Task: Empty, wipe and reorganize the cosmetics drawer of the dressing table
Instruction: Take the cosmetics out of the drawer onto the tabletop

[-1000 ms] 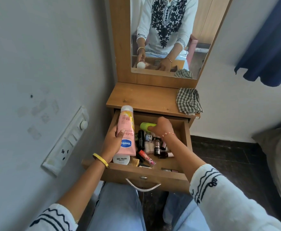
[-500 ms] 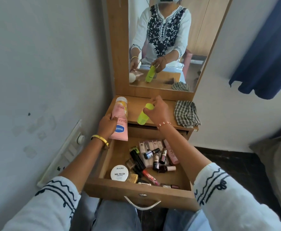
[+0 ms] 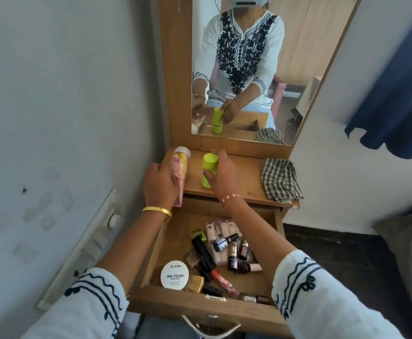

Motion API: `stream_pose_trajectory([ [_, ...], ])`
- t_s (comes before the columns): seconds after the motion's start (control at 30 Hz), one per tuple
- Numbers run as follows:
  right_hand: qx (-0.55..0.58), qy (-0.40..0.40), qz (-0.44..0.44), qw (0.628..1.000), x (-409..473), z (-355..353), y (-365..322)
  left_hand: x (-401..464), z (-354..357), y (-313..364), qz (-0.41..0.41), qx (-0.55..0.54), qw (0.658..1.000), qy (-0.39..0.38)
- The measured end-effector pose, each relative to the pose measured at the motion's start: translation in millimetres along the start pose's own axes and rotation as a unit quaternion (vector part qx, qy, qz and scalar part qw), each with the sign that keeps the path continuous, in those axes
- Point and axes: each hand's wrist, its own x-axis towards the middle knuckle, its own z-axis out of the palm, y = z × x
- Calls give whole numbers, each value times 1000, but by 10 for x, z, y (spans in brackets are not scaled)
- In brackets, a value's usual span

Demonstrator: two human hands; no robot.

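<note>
The wooden drawer (image 3: pixel 200 305) is pulled out below me, holding a round white nail polish remover tub (image 3: pixel 175 275), several nail polish bottles (image 3: pixel 233 256), black tubes and small packets. My left hand (image 3: pixel 159 183) grips a pink lotion tube (image 3: pixel 180 165) with a white cap, lying tilted over the left edge of the dressing table top (image 3: pixel 245 177). My right hand (image 3: pixel 222 176) holds a lime green bottle (image 3: pixel 209 171) standing upright on that top.
A checked cloth (image 3: pixel 280 179) lies on the right of the table top. The mirror (image 3: pixel 293 69) rises behind it. A wall with a switch plate (image 3: pixel 95 241) is close on the left. A dark blue curtain (image 3: pixel 395 94) hangs at right.
Both hands lifted the pink tube and the green bottle out of the drawer and up onto the table top. The green bottle now stands upright there.
</note>
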Motion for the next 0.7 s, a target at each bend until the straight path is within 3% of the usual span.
stream_pose_trajectory([
  [0.17, 37, 7, 49, 998, -63, 77, 52, -148, 160, -57, 89, -22, 991, -96],
  [0.33, 70, -7, 78, 995, 70, 185, 51, -25, 238, -102, 86, 30, 990, -110],
  [0.7, 85, -11, 93, 992, 650, 395, 69, 282, 383, -153, 67, -1, 994, -88],
])
